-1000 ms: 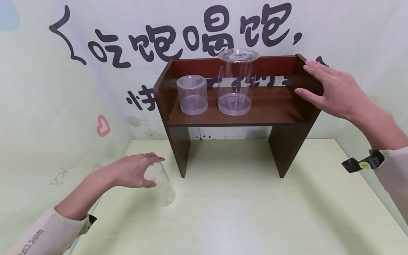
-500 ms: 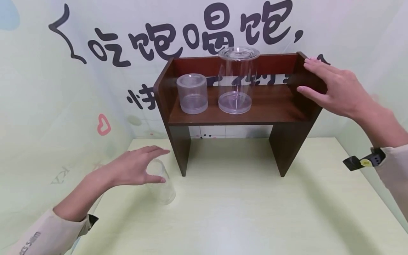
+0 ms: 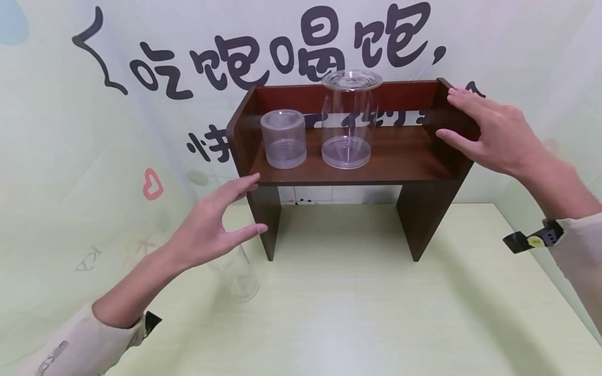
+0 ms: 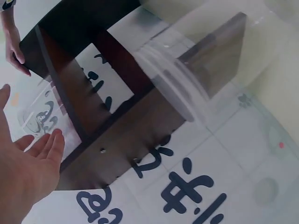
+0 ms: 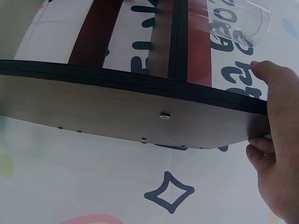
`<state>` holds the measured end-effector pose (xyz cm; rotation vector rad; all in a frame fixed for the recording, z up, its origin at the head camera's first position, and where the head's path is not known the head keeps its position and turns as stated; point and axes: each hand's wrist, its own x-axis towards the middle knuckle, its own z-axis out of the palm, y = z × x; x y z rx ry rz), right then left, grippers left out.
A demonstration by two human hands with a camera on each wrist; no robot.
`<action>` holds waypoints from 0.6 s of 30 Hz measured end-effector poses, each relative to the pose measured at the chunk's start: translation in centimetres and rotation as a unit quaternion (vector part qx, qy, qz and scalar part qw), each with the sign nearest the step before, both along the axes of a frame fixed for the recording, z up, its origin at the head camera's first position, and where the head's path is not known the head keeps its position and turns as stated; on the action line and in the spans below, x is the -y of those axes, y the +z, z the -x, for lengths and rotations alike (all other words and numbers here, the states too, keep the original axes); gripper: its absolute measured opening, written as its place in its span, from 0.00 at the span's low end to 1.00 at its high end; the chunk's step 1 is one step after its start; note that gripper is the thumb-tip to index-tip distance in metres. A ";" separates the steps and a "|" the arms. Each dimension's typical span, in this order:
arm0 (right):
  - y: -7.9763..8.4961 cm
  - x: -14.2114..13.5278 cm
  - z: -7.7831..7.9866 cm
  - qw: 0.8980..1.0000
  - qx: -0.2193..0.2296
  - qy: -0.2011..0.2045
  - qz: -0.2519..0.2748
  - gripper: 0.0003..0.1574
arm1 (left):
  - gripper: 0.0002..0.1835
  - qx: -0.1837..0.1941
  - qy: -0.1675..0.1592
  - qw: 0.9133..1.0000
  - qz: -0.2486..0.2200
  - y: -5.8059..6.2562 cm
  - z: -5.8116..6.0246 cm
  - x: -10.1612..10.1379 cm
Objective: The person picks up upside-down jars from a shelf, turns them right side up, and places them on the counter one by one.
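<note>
A dark brown wooden desk shelf (image 3: pixel 409 162) stands on the table. My right hand (image 3: pixel 503 137) grips its right side panel at the top, thumb on the inner side and fingers round the outer side in the right wrist view. My left hand (image 3: pixel 204 224) is held up by the left panel, thumb and fingers spread and nothing between them. Below and partly behind that hand, a clear cylindrical jar (image 3: pixel 243 284) stands on the table. On the shelf board are a short clear jar (image 3: pixel 284 141) at the left and a taller clear jar (image 3: pixel 348 117) nearer the middle.
The pale table (image 3: pixel 357 308) reaches back to a wall covering (image 3: pixel 155 125) printed with large dark characters. More of this covering closes in the left and right sides. A black strap (image 3: pixel 536 241) sticks out at the right sleeve.
My left hand has let go of the jar on the table and risen up and right toward the shelf's left panel. The right hand stays at the right panel.
</note>
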<state>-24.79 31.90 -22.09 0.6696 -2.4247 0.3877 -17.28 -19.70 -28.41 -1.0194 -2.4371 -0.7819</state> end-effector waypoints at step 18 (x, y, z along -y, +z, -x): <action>-0.5 0.2 0.0 0.999 -0.038 0.011 0.018 0.42 | 0.53 0.002 0.032 0.997 -0.072 3.6 2.0 -5.5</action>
